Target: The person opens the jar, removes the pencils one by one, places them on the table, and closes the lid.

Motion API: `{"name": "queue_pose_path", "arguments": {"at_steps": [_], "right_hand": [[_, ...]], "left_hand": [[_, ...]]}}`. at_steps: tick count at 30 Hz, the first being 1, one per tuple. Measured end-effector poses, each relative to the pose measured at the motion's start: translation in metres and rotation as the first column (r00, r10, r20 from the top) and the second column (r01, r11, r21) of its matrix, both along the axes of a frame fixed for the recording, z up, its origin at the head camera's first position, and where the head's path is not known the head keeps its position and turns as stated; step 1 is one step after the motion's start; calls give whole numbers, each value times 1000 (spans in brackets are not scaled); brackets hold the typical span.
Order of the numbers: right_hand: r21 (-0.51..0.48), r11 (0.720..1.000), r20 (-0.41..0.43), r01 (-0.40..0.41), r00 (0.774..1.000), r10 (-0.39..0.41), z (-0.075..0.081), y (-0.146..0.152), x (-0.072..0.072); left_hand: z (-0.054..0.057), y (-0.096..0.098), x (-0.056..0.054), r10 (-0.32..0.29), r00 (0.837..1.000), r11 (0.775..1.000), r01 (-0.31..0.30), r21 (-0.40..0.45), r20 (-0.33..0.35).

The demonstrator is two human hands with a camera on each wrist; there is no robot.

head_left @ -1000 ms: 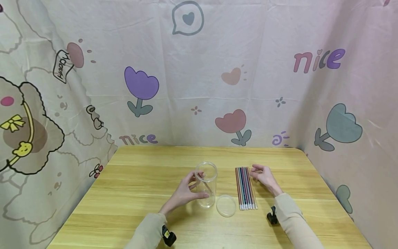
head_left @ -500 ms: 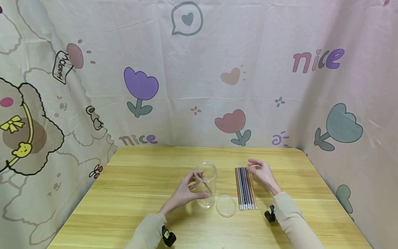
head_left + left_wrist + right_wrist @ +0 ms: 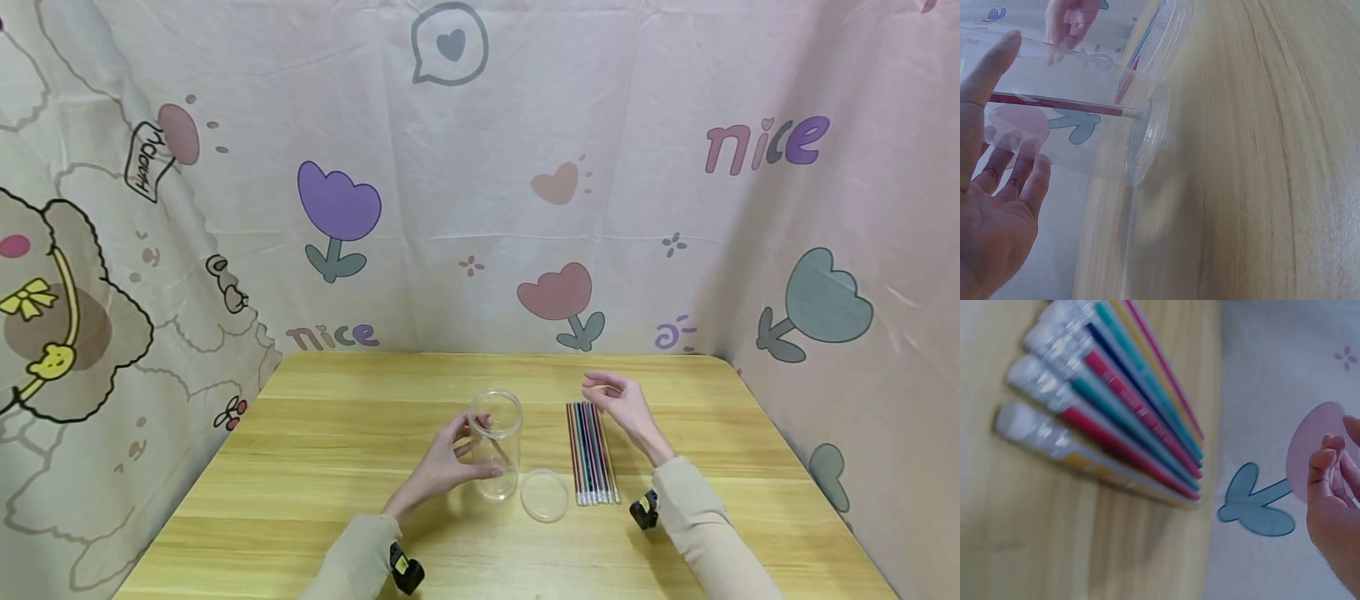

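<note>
My left hand [image 3: 444, 460] holds a clear plastic jar [image 3: 498, 442], its thumb and fingers around the wall. The jar stands upright and lidless on the table. One red pencil [image 3: 1054, 104] leans inside it, silver eraser end at the bottom. Beside the jar lies a round clear lid [image 3: 545, 495]. Several colored pencils [image 3: 591, 458] form a row to the right of the lid, their white erasers pointing toward me. Over the far ends of that row hovers my right hand [image 3: 622, 407], fingers loosely bent. Nothing shows between them in the right wrist view.
The wooden table [image 3: 337, 433] runs back to a patterned cloth [image 3: 450, 208], which also hangs along both sides. A black wrist camera [image 3: 406, 570] sits on the left sleeve, and another black camera [image 3: 644, 509] on the right one.
My right hand has moved left and away from me, from the right side of the pencil row to over its far ends. The left hand and jar have stayed in place.
</note>
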State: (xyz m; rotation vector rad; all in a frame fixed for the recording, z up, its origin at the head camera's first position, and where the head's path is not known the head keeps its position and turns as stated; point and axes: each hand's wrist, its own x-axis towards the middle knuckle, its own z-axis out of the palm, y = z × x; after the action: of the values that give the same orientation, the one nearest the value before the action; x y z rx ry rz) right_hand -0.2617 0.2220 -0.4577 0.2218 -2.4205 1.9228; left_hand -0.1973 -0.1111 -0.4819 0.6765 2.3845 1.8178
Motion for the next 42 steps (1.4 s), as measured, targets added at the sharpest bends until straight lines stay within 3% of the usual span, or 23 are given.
{"name": "queue_pose_path", "arguments": {"at_steps": [9,17,24,38,42], "right_hand": [[-45,995,-92,-86,992,81,24,-20,10],[-46,982,-166,-183,971,173,45,-39,23],[5,959,-220,-284,935,278,59,-54,31],[143,880,-235,-453,848,475,79,-84,32],[222,852,-213,-475,829,518,84,-92,33]], "left_hand": [[0,0,-1,7,1000,1000,-7,-6,8],[2,0,-2,4,1000,1000,-4,-8,12],[2,1,-2,4,1000,1000,-4,-9,15],[2,0,-1,4,1000,1000,-4,-6,26],[1,0,-1,-1,1000,1000,1,-11,26]]}}
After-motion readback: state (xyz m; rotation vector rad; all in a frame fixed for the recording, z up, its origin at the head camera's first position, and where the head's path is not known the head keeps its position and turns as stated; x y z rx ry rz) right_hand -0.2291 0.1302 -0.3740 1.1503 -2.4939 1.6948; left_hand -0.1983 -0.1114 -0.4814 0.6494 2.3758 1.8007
